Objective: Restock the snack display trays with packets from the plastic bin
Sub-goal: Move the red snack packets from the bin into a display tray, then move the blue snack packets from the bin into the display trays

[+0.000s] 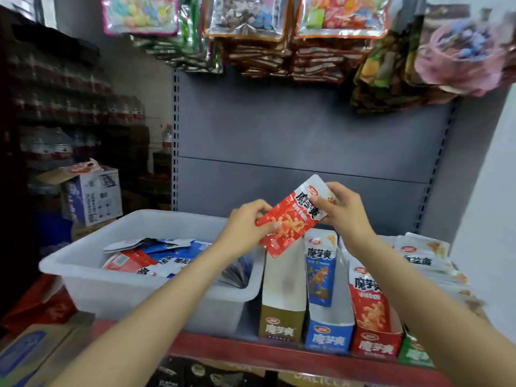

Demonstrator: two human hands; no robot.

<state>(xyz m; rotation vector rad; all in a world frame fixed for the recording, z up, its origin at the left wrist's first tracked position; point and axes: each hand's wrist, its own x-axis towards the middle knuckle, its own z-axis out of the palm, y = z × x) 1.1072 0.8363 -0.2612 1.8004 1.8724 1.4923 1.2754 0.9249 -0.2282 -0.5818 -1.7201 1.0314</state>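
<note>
Both hands hold one red packet (293,216) above the trays: left hand (245,223) pinches its lower end, right hand (344,210) its top; placement is in hand. Next, seemingly, it goes into the red tray (375,346); the plastic bin (111,291) holds more.

Grey slotted shelf panel (301,129), dim stockroom shelving (61,88) leftward

red-edged shelf (279,354), white plastic bin (117,291) at left, four upright display trays (328,335) just beside it

brown tray (282,319): open top, free | blue tray (329,335): upright packet (321,275) blocks
</note>
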